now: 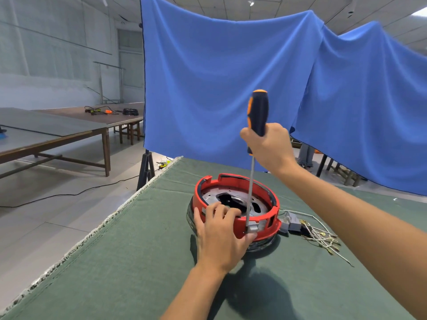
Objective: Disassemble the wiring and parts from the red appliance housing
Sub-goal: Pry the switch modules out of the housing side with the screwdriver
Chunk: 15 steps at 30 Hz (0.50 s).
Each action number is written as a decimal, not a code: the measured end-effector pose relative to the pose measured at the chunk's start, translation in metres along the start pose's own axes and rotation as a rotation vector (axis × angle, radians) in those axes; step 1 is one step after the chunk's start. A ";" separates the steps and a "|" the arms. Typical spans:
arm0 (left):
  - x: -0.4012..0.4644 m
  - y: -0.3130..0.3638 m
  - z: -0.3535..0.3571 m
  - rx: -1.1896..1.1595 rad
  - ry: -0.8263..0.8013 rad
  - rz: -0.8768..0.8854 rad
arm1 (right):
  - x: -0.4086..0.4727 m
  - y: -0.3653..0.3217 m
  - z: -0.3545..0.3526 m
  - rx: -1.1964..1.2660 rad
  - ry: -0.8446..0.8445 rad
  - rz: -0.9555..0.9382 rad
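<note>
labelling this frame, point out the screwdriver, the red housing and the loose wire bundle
black and orange screwdriver (257, 112), head view, on its handle
round red plastic housing (265, 233), head view, on its near outer wall
loose white wire bundle (321, 236), head view, on its tangled middle

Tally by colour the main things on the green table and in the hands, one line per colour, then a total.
Red: 1, the housing
Orange and black: 1, the screwdriver
Grey and white: 1, the wire bundle with connector
Total: 3
The left hand steadies the housing; the right hand grips the screwdriver.
</note>
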<state>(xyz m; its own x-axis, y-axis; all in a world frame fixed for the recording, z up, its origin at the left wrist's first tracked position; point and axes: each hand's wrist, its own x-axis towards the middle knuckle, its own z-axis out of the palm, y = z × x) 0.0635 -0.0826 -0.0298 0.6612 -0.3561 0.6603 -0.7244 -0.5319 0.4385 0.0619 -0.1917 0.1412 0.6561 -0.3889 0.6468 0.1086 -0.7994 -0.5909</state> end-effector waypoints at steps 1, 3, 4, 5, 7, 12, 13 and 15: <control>0.000 0.001 -0.001 0.021 0.013 0.029 | -0.005 0.006 -0.009 0.036 0.044 0.019; -0.001 0.004 -0.001 0.041 0.041 0.087 | -0.015 0.018 -0.026 0.079 0.114 0.054; -0.002 0.004 0.000 0.046 0.058 0.107 | -0.020 0.022 -0.031 0.086 0.133 0.070; -0.003 0.006 0.000 0.049 0.074 0.127 | -0.025 0.027 -0.037 0.090 0.146 0.083; -0.007 0.009 0.000 0.059 0.108 0.169 | -0.035 0.036 -0.048 0.096 0.161 0.110; -0.012 0.017 0.000 0.095 0.159 0.215 | -0.066 0.053 -0.058 0.044 0.127 0.199; -0.013 0.019 0.000 0.108 0.154 0.201 | -0.072 0.055 -0.057 0.020 0.123 0.219; -0.014 0.023 0.000 0.132 0.143 0.167 | -0.083 0.058 -0.054 0.000 0.123 0.273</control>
<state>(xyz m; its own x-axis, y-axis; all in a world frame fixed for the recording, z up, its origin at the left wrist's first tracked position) 0.0373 -0.0900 -0.0290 0.4930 -0.3401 0.8008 -0.7836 -0.5736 0.2388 -0.0269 -0.2306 0.0789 0.5655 -0.6423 0.5173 -0.0596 -0.6575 -0.7511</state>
